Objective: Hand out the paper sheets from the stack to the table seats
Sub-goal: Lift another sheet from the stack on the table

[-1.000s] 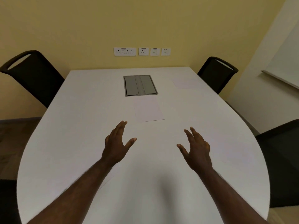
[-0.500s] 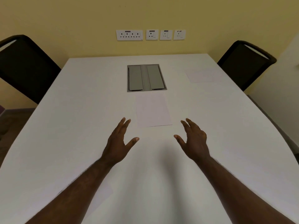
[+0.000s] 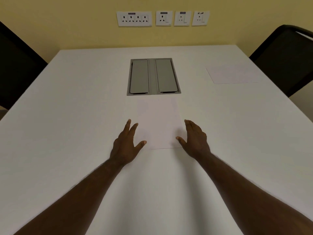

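A white stack of paper sheets (image 3: 159,122) lies flat in the middle of the white table (image 3: 67,133), just in front of the grey cable hatch. My left hand (image 3: 127,145) hovers open at the stack's left edge, fingers spread. My right hand (image 3: 194,139) is open at the stack's right edge, thumb over its near corner. Neither hand holds a sheet. One single sheet (image 3: 232,73) lies at the far right seat, in front of a black chair (image 3: 286,55).
A grey double-lid cable hatch (image 3: 153,77) is set into the table behind the stack. Another black chair (image 3: 17,68) stands at the far left. Wall sockets (image 3: 162,18) line the yellow wall behind the table.
Both hands have moved forward from in front of the stack to either side of it. The view has come closer to the table's far end.
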Available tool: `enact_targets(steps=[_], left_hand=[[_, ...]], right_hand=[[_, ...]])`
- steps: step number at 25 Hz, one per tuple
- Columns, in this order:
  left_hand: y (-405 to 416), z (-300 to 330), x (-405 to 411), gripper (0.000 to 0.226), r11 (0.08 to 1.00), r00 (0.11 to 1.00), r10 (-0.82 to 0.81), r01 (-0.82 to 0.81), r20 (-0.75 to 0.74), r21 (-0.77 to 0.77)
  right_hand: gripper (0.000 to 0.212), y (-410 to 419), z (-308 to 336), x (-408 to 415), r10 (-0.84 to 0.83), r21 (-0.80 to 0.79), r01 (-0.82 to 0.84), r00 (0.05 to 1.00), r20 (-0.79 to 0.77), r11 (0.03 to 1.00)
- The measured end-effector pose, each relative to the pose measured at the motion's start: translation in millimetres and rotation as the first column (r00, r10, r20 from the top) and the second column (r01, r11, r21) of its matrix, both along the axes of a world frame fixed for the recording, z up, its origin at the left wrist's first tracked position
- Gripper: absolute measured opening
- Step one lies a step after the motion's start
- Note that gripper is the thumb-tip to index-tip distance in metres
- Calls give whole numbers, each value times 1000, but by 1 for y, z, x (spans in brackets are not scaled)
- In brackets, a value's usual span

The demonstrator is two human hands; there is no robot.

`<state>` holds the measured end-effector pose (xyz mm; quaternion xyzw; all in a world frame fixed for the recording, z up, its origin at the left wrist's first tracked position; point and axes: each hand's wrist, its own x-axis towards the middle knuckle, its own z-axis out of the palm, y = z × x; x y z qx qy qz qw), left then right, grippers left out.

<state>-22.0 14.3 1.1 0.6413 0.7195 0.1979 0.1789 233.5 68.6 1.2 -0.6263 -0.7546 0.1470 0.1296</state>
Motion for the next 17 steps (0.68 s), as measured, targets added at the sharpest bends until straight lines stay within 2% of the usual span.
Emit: enact_targets(steps=[5,10,12,14,17], left_hand=[[45,-39,5,77,993,992,-51,37,-119,-116],[64,-55,4,78,980,975,-105,68,-196,-187],[64,-57,3,76,973,965,-137,88,-226,-214],[62,-59,2,75,973,962,-141,91,-233,-210],[62,-57,3,77,977,967,-135,94,-217,-192]], right_hand=[[75,50,-36,-17,11,-75,-22,991,-136,997],[73,63,-51,-41,-144,-46,137,939,-312,990],[71,68,-50,-44,-209,-33,213,901,-381,977],[67,76,-49,-42,-319,-103,307,833,-451,946],[41,81,-45,-35,-438,-240,367,731,-523,899]])
